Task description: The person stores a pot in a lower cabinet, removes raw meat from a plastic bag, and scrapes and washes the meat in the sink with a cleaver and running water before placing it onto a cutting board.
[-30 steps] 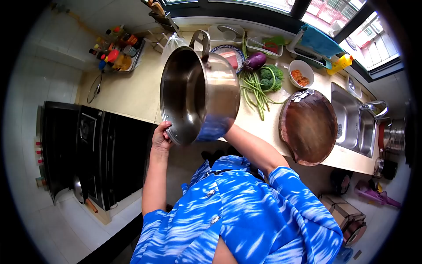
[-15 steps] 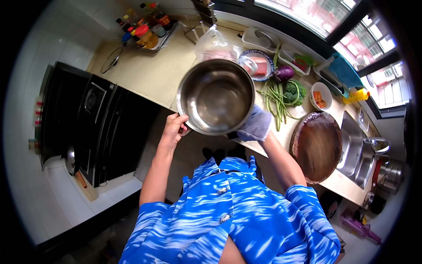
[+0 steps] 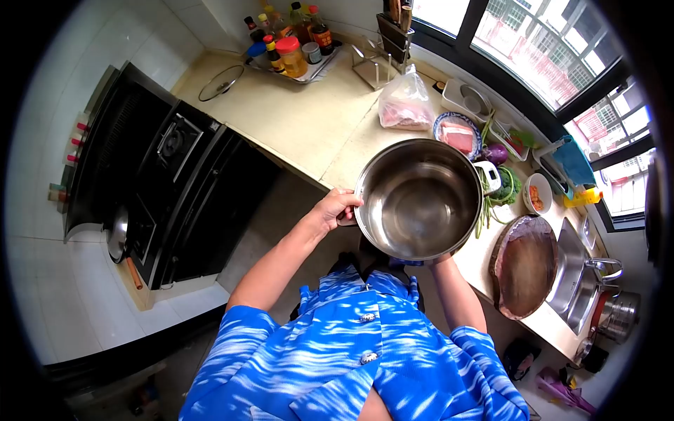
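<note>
Pot (image 3: 420,200): near the middle of the frame, held up with its mouth toward the camera; its underside is out of sight.
Left grip (image 3: 335,208): closed on the pot's left side, thumb at the rim, the handle there mostly covered.
Right grip (image 3: 443,259): almost wholly hidden below the pot's lower right rim; whether it is open or closed I cannot tell.
Behind the pot: green beans (image 3: 482,224) and broccoli (image 3: 508,188) partly covered by its right side and far handle (image 3: 489,177).
Lower right: a purple item (image 3: 564,390), hard to make out, near the dark border.
Bench edge: runs slantwise from upper left to lower right, passing behind the pot.
Open room: a wide stretch of bench (image 3: 298,130) between the glass lid (image 3: 222,83) and the plastic bag (image 3: 406,105).
Tighter side: round wooden board (image 3: 526,263) just beside the sink (image 3: 577,277).
Writing: labels on the bottles (image 3: 319,34), upper left, too small to read.
</note>
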`<state>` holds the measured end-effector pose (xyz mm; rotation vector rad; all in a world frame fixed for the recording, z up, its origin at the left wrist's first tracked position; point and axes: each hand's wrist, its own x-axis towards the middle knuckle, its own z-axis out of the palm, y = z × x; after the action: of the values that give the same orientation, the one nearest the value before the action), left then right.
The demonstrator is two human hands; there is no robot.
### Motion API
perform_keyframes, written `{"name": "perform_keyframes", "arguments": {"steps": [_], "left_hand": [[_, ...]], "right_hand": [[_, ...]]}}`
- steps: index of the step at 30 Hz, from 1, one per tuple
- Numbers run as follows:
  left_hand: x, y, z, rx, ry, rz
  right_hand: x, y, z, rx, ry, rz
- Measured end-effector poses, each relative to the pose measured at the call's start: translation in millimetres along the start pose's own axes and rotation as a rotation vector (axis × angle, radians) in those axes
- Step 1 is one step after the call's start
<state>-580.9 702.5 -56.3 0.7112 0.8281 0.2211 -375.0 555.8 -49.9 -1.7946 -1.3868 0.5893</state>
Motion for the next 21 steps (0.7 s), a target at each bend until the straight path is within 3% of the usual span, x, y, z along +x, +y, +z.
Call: {"name": "perform_keyframes", "arguments": {"steps": [8, 21], "left_hand": [[33.5, 4.3, -46.6, 0.041, 0.102, 0.012], [80.7, 15.1, -87.7, 0.245, 0.184, 0.056]], "right_hand": [[-16.8, -11.8, -33.1, -0.112, 0.211, 0.098], [36.1, 59.8, -51.6, -0.168, 0.134, -0.090]]}}
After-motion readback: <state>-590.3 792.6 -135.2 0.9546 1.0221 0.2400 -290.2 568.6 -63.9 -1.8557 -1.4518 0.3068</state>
